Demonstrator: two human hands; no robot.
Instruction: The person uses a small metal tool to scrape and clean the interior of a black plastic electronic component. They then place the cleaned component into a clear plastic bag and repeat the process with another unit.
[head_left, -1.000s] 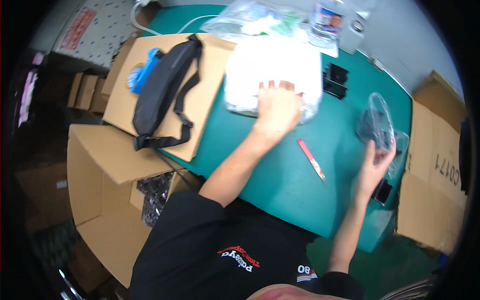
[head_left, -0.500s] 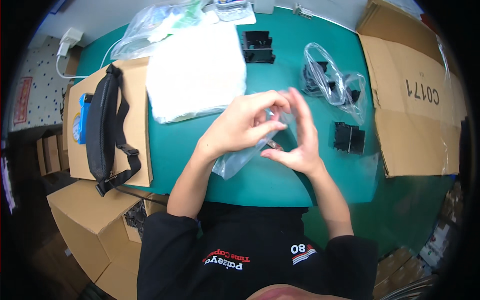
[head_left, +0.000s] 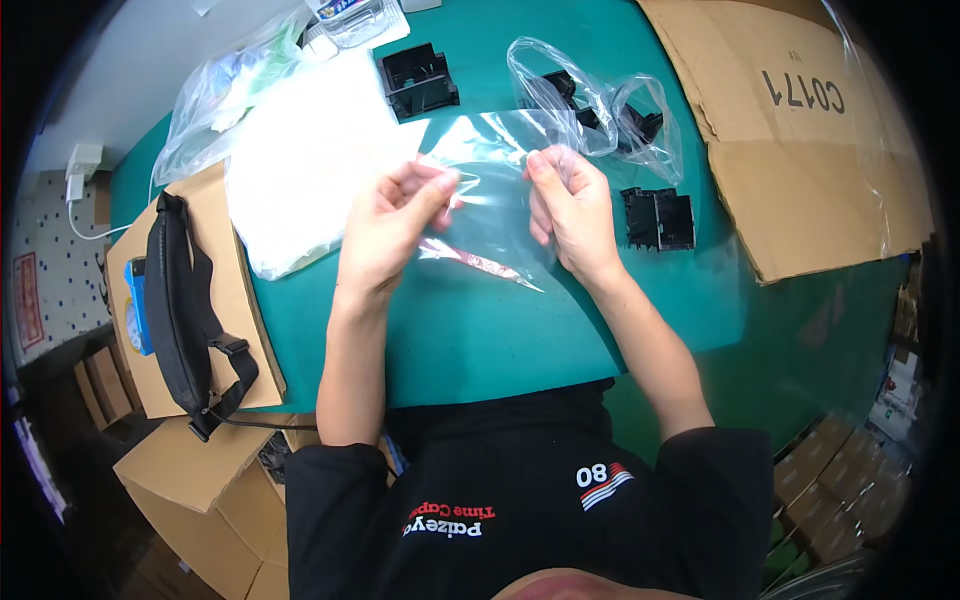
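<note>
A clear plastic bag is spread between my two hands above the table. My left hand pinches its left side between thumb and fingers. On the other side, my right hand grips the bag with the thumb on top. Just below the bag's lower edge shows a thin, shiny pinkish strip with a pointed end; I cannot tell whether it lies on the table or belongs to the bag. Right of my right hand is a black plastic housing. Another black housing stands beyond my left hand.
Left of my hands lies a large white plastic-covered pile. More black parts sit in a clear bag at the far right. A cardboard box borders the right side. A black waist bag rests on cardboard at left.
My hands have moved apart and the bag, bunched up before, is now stretched flat between them. The right hand has gone from spread fingers to gripping. The whole view has shifted.
</note>
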